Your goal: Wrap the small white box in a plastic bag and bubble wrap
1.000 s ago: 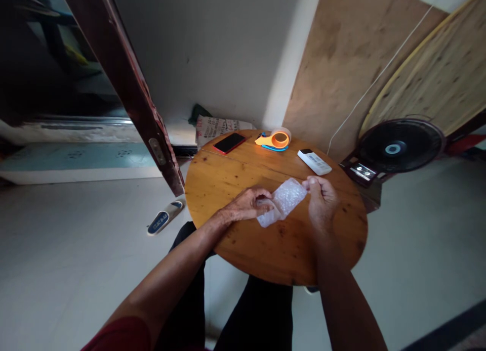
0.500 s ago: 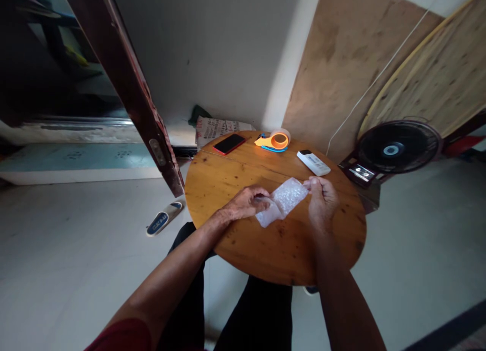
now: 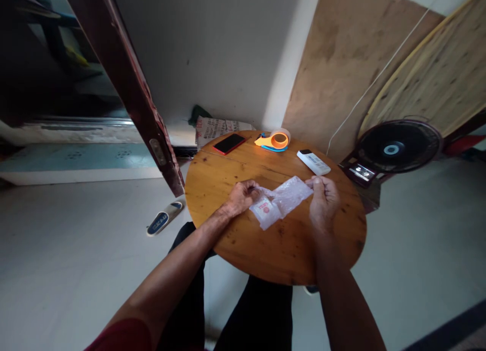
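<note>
A piece of clear bubble wrap [image 3: 293, 193] stretches between my hands, low over the round wooden table. A small white item with red print [image 3: 263, 206] shows at its left part; whether it lies on or under the plastic I cannot tell. My left hand [image 3: 241, 195] pinches the bubble wrap's left edge, fingers closed. At the opposite end, my right hand [image 3: 323, 195] grips the right corner between thumb and fingers. Beyond the hands lie an orange tape dispenser [image 3: 272, 140] with a blue base, a white remote control [image 3: 313, 162] and a red-edged phone [image 3: 229, 143].
The round wooden table [image 3: 304, 260] stands against the wall. A black fan [image 3: 398, 147] is at its right. A door frame [image 3: 136, 93] rises at the left, with a slipper [image 3: 164, 219] on the floor. A printed sack [image 3: 218, 127] lies behind the table.
My left hand has moved slightly left and up, drawing the bubble wrap's left part outward. The red-printed white item now shows. My right hand has hardly moved.
</note>
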`<state>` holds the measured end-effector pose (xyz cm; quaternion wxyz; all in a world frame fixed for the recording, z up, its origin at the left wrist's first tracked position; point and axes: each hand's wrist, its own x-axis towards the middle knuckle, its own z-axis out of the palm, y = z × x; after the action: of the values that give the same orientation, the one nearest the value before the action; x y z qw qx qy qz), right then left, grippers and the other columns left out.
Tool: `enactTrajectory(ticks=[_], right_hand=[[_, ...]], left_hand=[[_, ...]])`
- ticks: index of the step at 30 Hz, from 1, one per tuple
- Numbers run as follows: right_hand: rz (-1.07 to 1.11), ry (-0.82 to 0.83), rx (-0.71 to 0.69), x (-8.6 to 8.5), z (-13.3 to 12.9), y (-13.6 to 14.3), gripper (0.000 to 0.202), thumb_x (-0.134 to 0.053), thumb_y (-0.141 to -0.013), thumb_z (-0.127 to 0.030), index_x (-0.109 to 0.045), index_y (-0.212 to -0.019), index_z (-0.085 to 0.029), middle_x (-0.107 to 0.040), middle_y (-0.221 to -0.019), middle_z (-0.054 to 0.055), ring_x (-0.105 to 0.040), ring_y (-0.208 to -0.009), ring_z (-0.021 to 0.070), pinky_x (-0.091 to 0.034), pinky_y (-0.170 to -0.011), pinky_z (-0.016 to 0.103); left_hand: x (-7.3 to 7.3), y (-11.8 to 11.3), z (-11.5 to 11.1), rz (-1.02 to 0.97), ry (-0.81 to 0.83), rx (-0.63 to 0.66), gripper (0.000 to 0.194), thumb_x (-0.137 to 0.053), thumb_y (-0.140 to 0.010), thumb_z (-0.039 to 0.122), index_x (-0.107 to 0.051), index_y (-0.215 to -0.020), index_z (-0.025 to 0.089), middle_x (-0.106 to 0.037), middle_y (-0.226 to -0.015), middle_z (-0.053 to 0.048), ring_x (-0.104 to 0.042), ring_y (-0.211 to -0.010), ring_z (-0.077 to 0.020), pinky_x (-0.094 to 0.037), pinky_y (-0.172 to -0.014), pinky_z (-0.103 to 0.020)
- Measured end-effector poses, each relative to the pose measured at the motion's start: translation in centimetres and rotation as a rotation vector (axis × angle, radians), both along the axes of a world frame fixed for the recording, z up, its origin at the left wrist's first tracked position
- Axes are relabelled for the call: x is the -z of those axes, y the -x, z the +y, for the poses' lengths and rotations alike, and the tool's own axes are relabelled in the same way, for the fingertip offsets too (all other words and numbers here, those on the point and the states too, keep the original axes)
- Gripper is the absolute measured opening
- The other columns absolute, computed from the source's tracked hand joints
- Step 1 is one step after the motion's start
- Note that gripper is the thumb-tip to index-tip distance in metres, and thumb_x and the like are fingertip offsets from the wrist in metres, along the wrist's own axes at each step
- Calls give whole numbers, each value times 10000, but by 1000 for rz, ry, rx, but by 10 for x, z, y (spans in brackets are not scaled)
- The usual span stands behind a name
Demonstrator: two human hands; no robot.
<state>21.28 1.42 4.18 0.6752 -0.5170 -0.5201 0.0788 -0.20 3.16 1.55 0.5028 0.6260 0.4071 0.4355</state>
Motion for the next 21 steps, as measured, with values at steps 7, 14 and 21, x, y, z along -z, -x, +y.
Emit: enactTrajectory(ticks=[7,14,21], right_hand=[[9,7,11,3,1,-2,218,-522,-891,-375,-621,-844,-187,-674,-723,11,-629,-694,161,-494,-726,315],[-2,78,-77,7,3,-3,211,-555,-866,-362,-650,-831,-176,-676,-728,10,-626,-694,161,-489,-698,306],[36,10,-8,5,2,-4,214,-542,-884,-365,-641,-864,-176,-669,-720,5,-619,-680,153,-481,-697,299]], left_hand=[[4,1,5,13,21,-88,97,-534,-715,240,-540,-701,144,-478,-577,32,-407,-516,-75,-306,-476,-189],[2,0,3,49,37,-64,106,-539,-718,246,-556,-728,142,-497,-603,27,-409,-531,-78,-309,-482,-191],[5,2,7,95,-9,-159,74,-517,-713,217,-548,-709,151,-463,-576,37,-374,-521,-80,-294,-481,-199]])
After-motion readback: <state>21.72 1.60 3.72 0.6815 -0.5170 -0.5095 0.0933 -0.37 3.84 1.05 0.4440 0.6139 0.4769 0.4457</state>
